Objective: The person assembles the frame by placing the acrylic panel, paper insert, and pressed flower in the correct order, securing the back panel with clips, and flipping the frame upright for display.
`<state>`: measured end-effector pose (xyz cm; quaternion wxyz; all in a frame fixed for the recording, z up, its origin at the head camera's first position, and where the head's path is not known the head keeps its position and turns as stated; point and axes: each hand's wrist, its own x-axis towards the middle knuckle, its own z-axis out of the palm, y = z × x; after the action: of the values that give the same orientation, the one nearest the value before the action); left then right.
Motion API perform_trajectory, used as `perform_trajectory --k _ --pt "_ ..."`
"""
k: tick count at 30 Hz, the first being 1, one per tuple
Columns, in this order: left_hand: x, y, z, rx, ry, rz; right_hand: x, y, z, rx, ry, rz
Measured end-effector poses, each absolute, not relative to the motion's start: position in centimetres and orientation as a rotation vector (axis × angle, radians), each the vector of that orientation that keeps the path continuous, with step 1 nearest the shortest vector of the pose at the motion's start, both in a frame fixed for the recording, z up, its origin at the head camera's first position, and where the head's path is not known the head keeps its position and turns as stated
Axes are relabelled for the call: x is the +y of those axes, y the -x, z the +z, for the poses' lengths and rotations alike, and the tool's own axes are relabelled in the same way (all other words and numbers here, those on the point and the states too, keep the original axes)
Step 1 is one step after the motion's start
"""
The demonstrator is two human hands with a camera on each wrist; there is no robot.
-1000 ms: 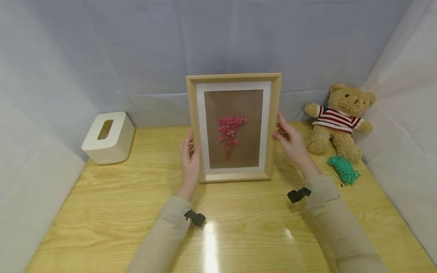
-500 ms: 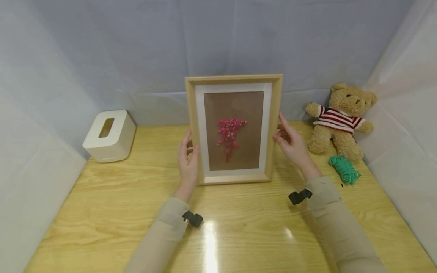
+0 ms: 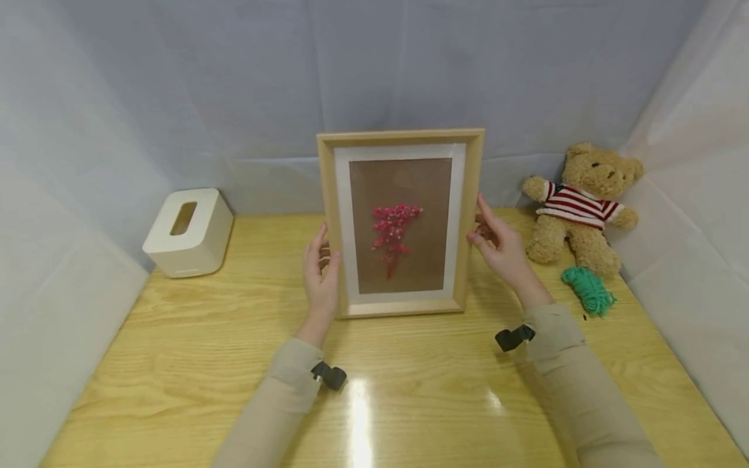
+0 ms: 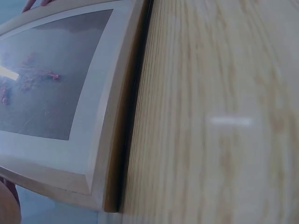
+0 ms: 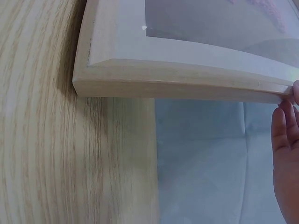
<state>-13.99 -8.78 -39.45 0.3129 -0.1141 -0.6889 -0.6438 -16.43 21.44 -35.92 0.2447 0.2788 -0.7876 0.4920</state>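
Note:
A light wooden picture frame (image 3: 404, 308) stands nearly upright on the table, its glass side facing me. Inside a white mat, pink dried flowers (image 3: 394, 233) show against a brown backing. My left hand (image 3: 320, 286) holds the frame's left side, thumb at the front edge and fingers going behind. On the opposite side my right hand (image 3: 504, 252) grips the edge between thumb and fingers, the index finger pointing up along it. In the right wrist view, fingertips (image 5: 279, 122) meet the frame's side. The left wrist view shows the frame's lower edge right at the tabletop.
A white tissue box (image 3: 188, 233) sits at the back left of the wooden table (image 3: 193, 364). At the back right, a teddy bear (image 3: 579, 208) in a striped sweater leans by the wall, with a green yarn bundle (image 3: 588, 291) before it. Pale cloth (image 3: 234, 84) hangs behind.
The picture frame has shifted slightly toward me, with both hands staying on its sides. My left hand has moved a little left and nearer. Little differs over the last half second.

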Motion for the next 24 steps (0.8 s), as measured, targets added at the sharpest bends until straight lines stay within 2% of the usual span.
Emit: perform_trajectory --k 24 --pt "-8.67 14.16 -39.75 -1.793 0.281 -1.685 20.71 15.82 -35.19 -2.356 -0.634 1.38"
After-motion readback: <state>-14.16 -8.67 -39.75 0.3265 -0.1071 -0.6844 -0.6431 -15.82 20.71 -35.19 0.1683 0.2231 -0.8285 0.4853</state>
